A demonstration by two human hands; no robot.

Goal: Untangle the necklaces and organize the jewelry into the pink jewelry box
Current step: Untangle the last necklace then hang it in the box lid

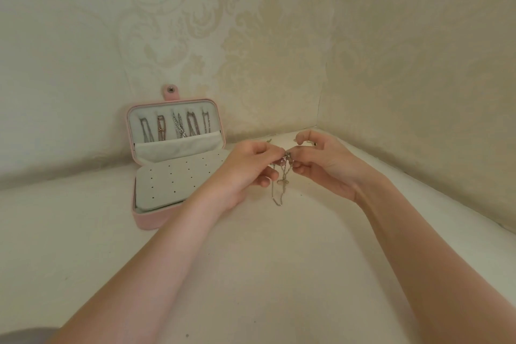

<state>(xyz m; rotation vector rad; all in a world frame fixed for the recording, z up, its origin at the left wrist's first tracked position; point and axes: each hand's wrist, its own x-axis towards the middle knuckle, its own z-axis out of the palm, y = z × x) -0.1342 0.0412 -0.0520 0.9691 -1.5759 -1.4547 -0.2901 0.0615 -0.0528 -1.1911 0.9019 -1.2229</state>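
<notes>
Left hand (pixel 245 167): we see the thumb and forefinger curled and pinching the tangled chains (pixel 282 176), the other fingers bent below them.
Right hand (pixel 321 165): we see its fingertips pinching the same knot from the opposite side, the forefinger arched above; the two hands almost meet.
Tangled chains: a silvery knot held above the white surface (pixel 251 274) near its back right corner; loops hang down from the pinch, and their lowest ends seem to reach the surface.
Pink jewelry box (pixel 156 220): it lies open near the back edge of the surface, left of the hands, its lid (pixel 131 126) propped against the wall.
Lid: we count five necklaces (pixel 178 127) hung side by side, their lower ends tucked into a pale pocket (pixel 178 148); a snap tab (pixel 171 93) stands up from its top edge.
Perforated panel (pixel 173 184): a pale insert dotted with small holes covers the base; the left wrist crosses its right edge.
Writing: we find no readable brand or label.
Wall (pixel 251 36): cream damask wallpaper meets at a corner behind the hands.
</notes>
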